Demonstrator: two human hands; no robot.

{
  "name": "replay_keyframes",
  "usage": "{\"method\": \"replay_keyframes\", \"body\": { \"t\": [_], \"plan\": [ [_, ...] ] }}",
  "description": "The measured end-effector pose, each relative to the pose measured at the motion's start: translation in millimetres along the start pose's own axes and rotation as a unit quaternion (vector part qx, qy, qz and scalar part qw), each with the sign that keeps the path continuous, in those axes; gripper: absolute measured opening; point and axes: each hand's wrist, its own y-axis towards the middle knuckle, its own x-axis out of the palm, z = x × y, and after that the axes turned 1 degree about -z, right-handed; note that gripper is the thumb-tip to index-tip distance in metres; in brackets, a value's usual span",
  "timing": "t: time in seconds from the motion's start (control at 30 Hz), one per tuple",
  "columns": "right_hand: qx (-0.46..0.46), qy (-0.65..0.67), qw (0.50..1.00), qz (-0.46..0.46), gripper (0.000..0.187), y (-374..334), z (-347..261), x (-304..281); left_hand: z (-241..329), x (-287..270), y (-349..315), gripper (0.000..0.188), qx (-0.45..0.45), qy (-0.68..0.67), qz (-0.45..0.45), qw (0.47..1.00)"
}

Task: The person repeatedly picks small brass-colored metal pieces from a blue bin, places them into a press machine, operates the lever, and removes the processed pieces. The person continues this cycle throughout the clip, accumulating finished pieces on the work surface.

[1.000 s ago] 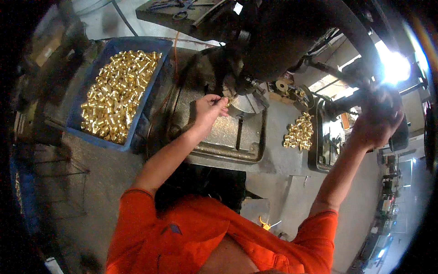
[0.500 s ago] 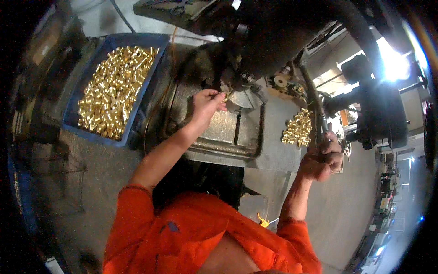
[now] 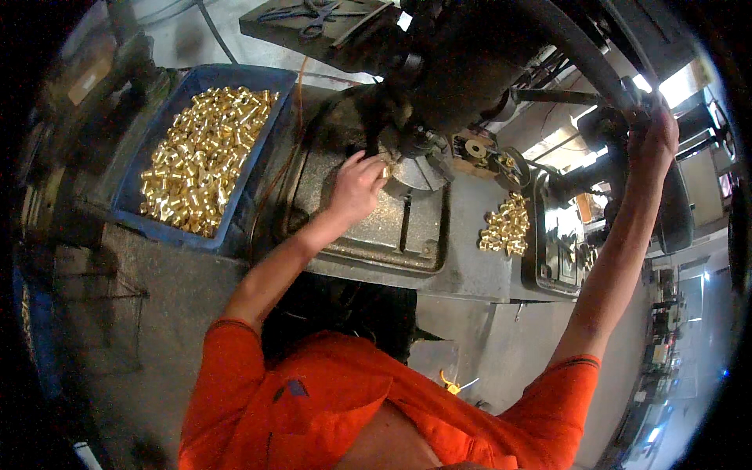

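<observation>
My left hand is over the machine's metal base, its fingertips closed on a small brass fitting beside the chuck area. Above the fitting hangs the dark machine head, which looks like a drill press. Out to the upper right, my right hand is raised and wrapped round the end of a lever that runs from the machine head. The far end of that grip is partly lost in glare and shadow. Metal chips are scattered over the base plate.
On the left stands a blue bin heaped with brass fittings. A smaller pile of brass fittings lies on the bench right of the base. Beyond it is a metal tray. Scissors lie on a board at the back.
My right hand has swung up and away to the right with the lever, from low beside the bench. My left hand stays at the fitting, its fingers slightly shifted.
</observation>
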Motion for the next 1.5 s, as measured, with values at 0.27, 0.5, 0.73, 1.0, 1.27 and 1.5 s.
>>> {"method": "replay_keyframes", "body": {
  "t": [0.27, 0.5, 0.73, 1.0, 1.27, 1.5],
  "plan": [
    [-0.017, 0.435, 0.888, 0.146, 0.018, -99.9, -21.3, 27.3, -20.3, 5.9, -3.8, 0.024, 0.126, 0.104, -0.001, 0.987],
    [-0.041, 0.389, 0.891, 0.232, 0.03, -168.7, -58.9, 56.6, -11.1, 1.7, 1.4, 0.023, 0.148, 0.118, -0.014, 0.982],
    [-0.093, 0.463, 0.862, 0.185, 0.029, -220.7, -35.0, 80.9, -7.0, 1.1, 1.5, 0.024, 0.131, 0.1, -0.026, 0.986],
    [0.124, 0.486, 0.828, 0.25, 0.048, -208.6, -53.9, 59.2, 7.6, -15.5, 4.6, 0.026, 0.123, 0.132, -0.032, 0.983],
    [0.093, 0.302, 0.926, -0.207, 0.042, -277.5, -100.4, 130.2, 87.8, 4.4, -19.3, 0.029, 0.261, 0.027, -0.134, 0.956],
    [0.149, 0.33, 0.896, -0.258, 0.038, -269.2, -67.0, 133.1, 81.2, 0.9, -19.8, 0.04, 0.296, 0.077, -0.192, 0.932]
  ]
}}
